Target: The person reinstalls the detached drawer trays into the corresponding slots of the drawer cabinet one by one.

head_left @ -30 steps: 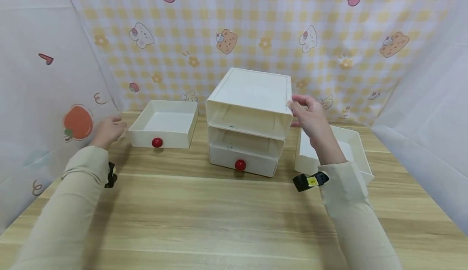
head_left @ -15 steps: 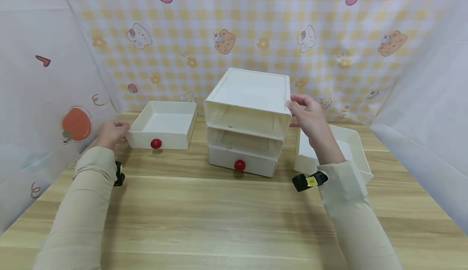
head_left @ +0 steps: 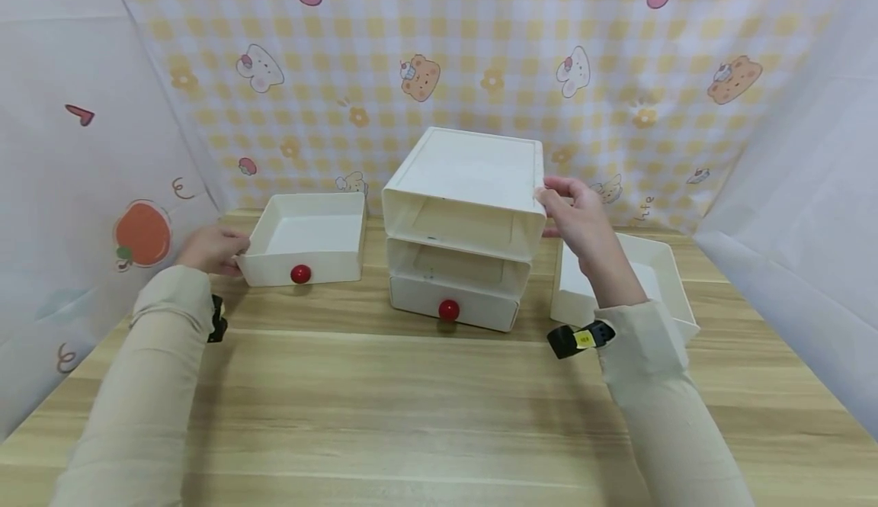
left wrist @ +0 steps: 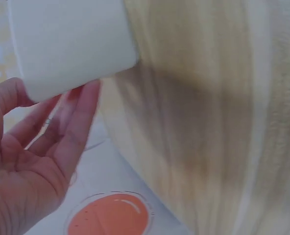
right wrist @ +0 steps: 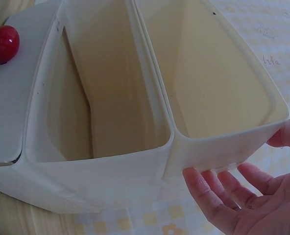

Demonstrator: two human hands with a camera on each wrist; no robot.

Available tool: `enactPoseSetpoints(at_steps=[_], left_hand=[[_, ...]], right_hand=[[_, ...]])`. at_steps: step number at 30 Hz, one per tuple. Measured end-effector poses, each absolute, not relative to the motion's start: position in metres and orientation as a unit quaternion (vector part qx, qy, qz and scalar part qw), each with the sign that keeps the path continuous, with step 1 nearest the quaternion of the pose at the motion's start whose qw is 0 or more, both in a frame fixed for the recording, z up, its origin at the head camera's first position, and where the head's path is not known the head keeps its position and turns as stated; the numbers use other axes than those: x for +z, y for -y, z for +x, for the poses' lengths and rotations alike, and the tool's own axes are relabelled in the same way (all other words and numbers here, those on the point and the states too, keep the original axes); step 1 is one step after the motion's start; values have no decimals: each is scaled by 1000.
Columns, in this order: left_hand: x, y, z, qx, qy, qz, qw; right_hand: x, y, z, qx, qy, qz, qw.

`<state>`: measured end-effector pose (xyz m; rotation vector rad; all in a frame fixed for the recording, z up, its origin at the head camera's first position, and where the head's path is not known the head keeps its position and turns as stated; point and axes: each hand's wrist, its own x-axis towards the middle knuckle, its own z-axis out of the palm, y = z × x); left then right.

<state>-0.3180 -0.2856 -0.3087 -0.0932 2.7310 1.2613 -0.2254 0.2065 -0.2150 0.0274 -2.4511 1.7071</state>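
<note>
In the head view, a white drawer (head_left: 336,267) with a red round knob (head_left: 300,274) stands on the left of the table. My left hand (head_left: 211,249) grips its left side, the thumb at the rim and the fingers beneath the corner in the left wrist view. A white drawer cabinet (head_left: 473,165) stands in the middle. Its upper two slots are open and bare; a drawer with a red knob (head_left: 449,309) fills the bottom one. My right hand (head_left: 579,213) holds the cabinet's upper right edge, thumb over the top, fingertips against the side wall (right wrist: 208,152).
Another white drawer (head_left: 572,303) lies to the right of the cabinet, partly hidden by the right forearm. The wooden table (head_left: 384,408) extends in front. A patterned checked cloth (head_left: 494,57) hangs behind, with white cloth on both sides.
My left hand has come in from the left and taken hold of the left drawer. That drawer has turned slightly and its front has moved nearer. The right hand stays on the cabinet.
</note>
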Motion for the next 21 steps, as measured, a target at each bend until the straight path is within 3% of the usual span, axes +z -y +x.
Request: enactPoseSetpoints(at_steps=[3, 21], left_hand=[[-305, 283, -316, 421, -902, -39, 89], [-303, 282, -315, 392, -916, -3, 86]], right_hand=[[-215, -206, -225, 569, 819, 7, 79], [-216, -206, -227, 570, 818, 5, 79]])
